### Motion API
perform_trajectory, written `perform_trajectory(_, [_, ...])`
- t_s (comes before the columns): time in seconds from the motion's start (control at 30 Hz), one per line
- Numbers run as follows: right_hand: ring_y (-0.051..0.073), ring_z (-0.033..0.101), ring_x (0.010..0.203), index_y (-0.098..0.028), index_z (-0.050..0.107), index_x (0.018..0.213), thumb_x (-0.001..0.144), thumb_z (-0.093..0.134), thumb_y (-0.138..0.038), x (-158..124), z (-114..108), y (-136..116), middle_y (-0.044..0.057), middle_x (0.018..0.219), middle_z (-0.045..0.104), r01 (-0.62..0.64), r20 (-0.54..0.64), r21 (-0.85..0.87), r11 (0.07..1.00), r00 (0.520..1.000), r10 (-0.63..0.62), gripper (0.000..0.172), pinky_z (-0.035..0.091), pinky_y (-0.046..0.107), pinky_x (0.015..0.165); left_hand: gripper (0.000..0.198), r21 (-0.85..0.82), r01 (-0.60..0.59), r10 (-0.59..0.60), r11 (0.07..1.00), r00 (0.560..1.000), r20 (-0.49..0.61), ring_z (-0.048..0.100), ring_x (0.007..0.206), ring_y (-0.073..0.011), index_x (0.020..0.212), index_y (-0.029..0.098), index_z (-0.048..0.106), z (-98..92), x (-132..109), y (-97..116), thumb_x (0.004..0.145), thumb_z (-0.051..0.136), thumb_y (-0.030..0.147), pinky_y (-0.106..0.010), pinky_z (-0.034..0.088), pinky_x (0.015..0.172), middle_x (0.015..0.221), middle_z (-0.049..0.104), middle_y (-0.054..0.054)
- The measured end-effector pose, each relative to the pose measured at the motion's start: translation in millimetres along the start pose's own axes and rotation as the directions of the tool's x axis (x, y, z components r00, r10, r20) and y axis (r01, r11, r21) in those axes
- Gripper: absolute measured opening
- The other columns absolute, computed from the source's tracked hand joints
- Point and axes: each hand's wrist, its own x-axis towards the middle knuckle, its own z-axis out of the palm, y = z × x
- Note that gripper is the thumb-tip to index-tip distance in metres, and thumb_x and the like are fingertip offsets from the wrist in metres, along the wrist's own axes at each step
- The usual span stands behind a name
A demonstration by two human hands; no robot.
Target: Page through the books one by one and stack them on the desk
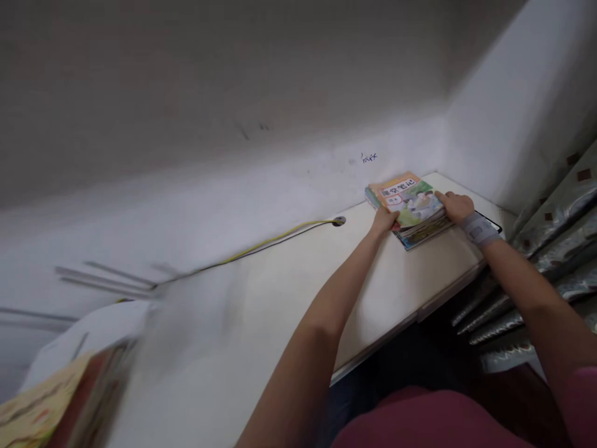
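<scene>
A stack of books (413, 208) lies at the far right end of the white desk (289, 311); its top cover is orange and green with a picture of children and large printed characters. My left hand (386, 219) grips the stack's near left side, thumb on the cover. At the right side, my right hand (456, 205), with a grey band on the wrist, holds the opposite edge, its thumb on top. The fingers under both edges are partly hidden. A dark-edged flat device (493, 225) shows behind my right wrist.
Yellow and black cables (270, 241) run along the wall from a round desk hole (339, 221). More books (51, 398), blurred, stand at the lower left near a white rounded object (93, 323). A patterned silvery curtain (555, 236) hangs at the right.
</scene>
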Motion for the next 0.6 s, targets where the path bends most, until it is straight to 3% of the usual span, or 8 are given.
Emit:
perform_trajectory(0.13, [0.027, 0.064, 0.09, -0.02, 0.027, 0.145, 0.093, 0.025, -0.018, 6.8, 18.8, 0.6, 0.02, 0.115, 0.057, 0.021, 0.05, 0.021, 1.0, 0.998, -0.022, 0.053, 0.045, 0.037, 0.07, 0.047, 0.277, 0.027, -0.001, 0.961, 0.996, -0.095, 0.056, 0.117, -0.0284, 0.118, 0.016, 0.048, -10.0, 0.5, -16.1, 0.075, 0.064, 0.023, -0.04, 0.043, 0.096, 0.122, 0.062, -0.017])
perform_trajectory(0.27, [0.028, 0.064, 0.092, -0.021, 0.022, 0.147, 0.092, 0.028, -0.016, 17.0, 25.5, 2.3, 0.021, 0.119, 0.056, 0.067, 0.122, 0.047, 0.997, 0.99, -0.072, 0.056, 0.048, 0.038, 0.071, 0.043, 0.448, 0.038, 0.016, 0.893, 0.993, -0.117, 0.059, 0.113, -0.0265, 0.125, 0.019, 0.042, -3.1, -8.8, -26.3, 0.086, 0.053, 0.033, -0.037, 0.045, 0.09, 0.123, 0.062, -0.016])
perform_trajectory(0.47, [0.028, 0.066, 0.092, -0.024, 0.018, 0.149, 0.09, 0.036, -0.018, 29.9, 14.7, -0.1, 0.022, 0.12, 0.058, 0.062, 0.23, 0.036, 0.997, 0.971, -0.069, 0.061, 0.05, 0.039, 0.073, 0.05, 0.567, 0.027, 0.053, 0.823, 0.991, -0.123, 0.064, 0.103, -0.0292, 0.135, 0.014, 0.032, 11.7, -15.4, -27.3, 0.093, 0.038, 0.04, -0.038, 0.047, 0.08, 0.115, 0.064, -0.021])
perform_trajectory(0.6, [0.032, 0.061, 0.103, -0.022, 0.025, 0.147, 0.09, 0.037, -0.018, 24.9, -3.4, 2.6, 0.024, 0.127, 0.054, 0.066, 0.212, -0.016, 0.998, 0.975, -0.061, 0.059, 0.048, 0.047, 0.079, 0.052, 0.604, -0.052, 0.112, 0.795, 0.992, -0.062, 0.067, 0.093, -0.0242, 0.136, 0.011, 0.031, -1.0, -19.7, -29.0, 0.096, 0.032, 0.044, -0.033, 0.048, 0.076, 0.105, 0.068, -0.018])
